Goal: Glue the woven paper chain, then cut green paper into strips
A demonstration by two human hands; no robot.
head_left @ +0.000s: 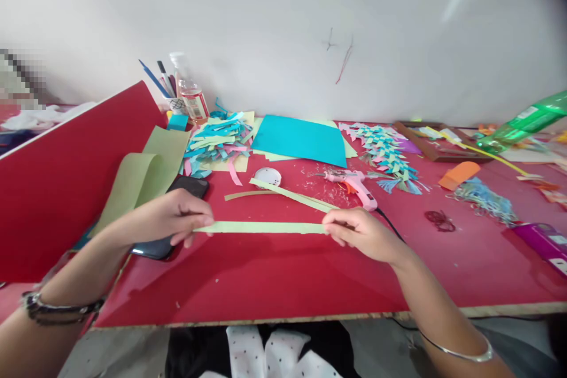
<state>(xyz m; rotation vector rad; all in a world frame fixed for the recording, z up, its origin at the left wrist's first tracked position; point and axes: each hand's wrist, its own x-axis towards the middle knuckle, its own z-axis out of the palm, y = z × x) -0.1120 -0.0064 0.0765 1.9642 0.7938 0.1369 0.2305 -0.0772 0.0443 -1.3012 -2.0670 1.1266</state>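
A pale green paper strip (270,227) is stretched level above the red tabletop between my two hands. My left hand (188,221) pinches its left end, and my right hand (349,227) pinches the right end. Just behind it, a second pale green strip (292,194) slants down toward my right hand; whether that hand also holds it I cannot tell. A tan strip (248,194) lies under the slanting one. Beyond them sit a round white lid (267,177) and a pink hot glue gun (354,183). A dark phone (153,248) is partly hidden under my left hand.
Blue paper sheets (301,139) lie at the back, beside a pile of cut strips (219,142). Woven paper pieces (385,150) are to their right. A clear bottle (191,94) stands near the wall; a green bottle (527,121) leans at right. A red board (80,189) rises at left.
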